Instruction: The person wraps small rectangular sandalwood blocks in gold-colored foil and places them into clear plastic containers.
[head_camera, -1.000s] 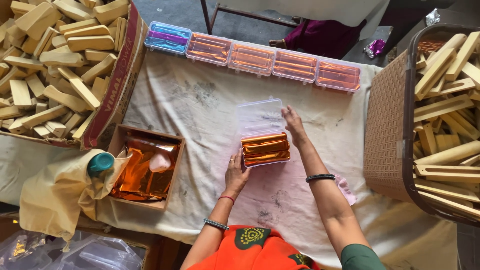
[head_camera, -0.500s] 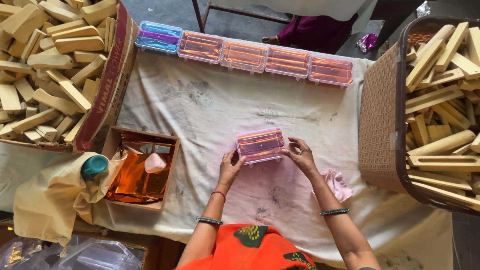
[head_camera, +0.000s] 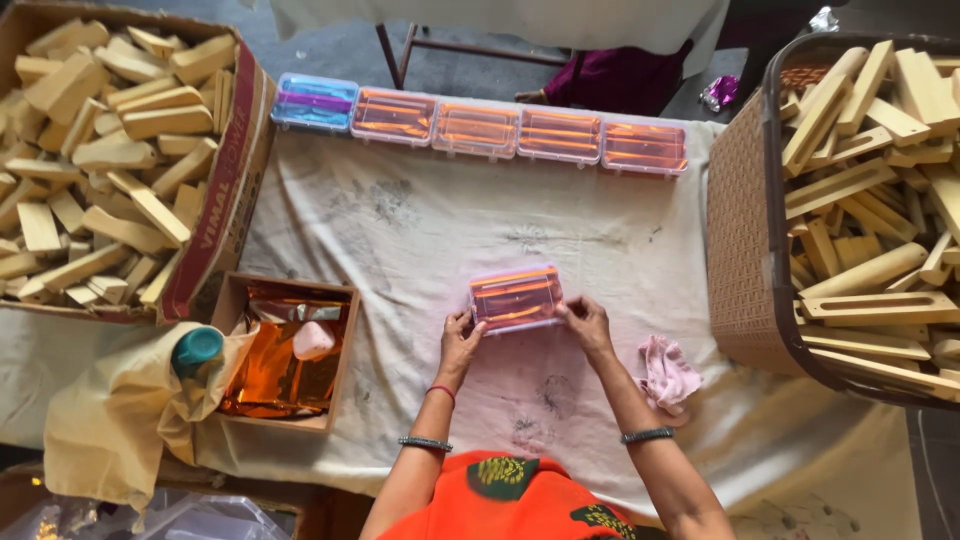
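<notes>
A clear plastic box (head_camera: 516, 297) with orange contents and its lid down lies on the white cloth (head_camera: 420, 230) in front of me. My left hand (head_camera: 459, 338) grips the box's left end and my right hand (head_camera: 586, 325) grips its right end, thumbs on the lid. A row of several similar closed boxes (head_camera: 480, 128) lines the far edge of the cloth; the leftmost box (head_camera: 315, 100) looks blue and purple.
A cardboard box (head_camera: 225, 200) of wooden blocks sits at left and a brown basket (head_camera: 745, 260) of wooden blocks at right. A small carton of orange foil (head_camera: 290, 350) lies near left, with a teal-capped bottle (head_camera: 197, 348) beside it. A pink rag (head_camera: 668, 372) lies by my right wrist.
A second ago the box was open with my right hand at the raised lid. The lid has since come down, and both hands now hold the closed box by its ends.
</notes>
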